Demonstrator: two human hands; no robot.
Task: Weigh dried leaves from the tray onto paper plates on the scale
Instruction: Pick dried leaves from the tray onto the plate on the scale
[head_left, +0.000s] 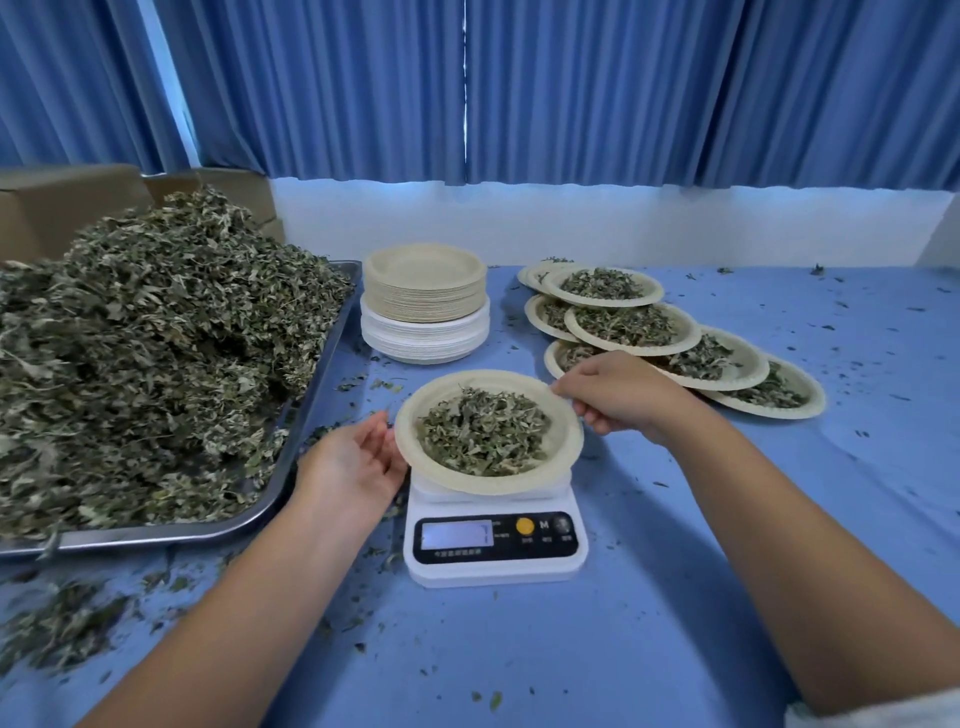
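Blue curtains (571, 88) fill the whole upper half of the frame, and below them the table (675, 571) under its blue cloth takes up the lower half. On the left we see the metal tray (156, 536), heaped high with dried leaves (156, 338); behind it, in the upper left, stand cardboard boxes (67, 202). Right of centre lie the filled plates (631, 325), overlapping one another in a loose row that runs toward the right edge. A stack of empty plates (425, 301), tan ones over white ones, stands just beside the tray's far right corner.

At centre, a little below the middle, the white scale (496, 540) faces us; its display is too blurred for us to read. On its platform sits the paper plate (488, 486), holding a mound of leaves (483, 436) in its well.

Our right hand (623, 395) comes in from the right and pinches the plate's upper right rim, fingers curled over the edge from above and thumb lower down, so the plate lies to the left of the grip and slightly below it. Our left hand (353, 462) is spread and relaxed at the plate's left rim, palm turned toward it, fingers straight; whether the fingertips touch the rim or stop just short of it we cannot tell.

Loose crumbs (67, 623) of leaf are scattered over the cloth, thickest in the lower left below the tray
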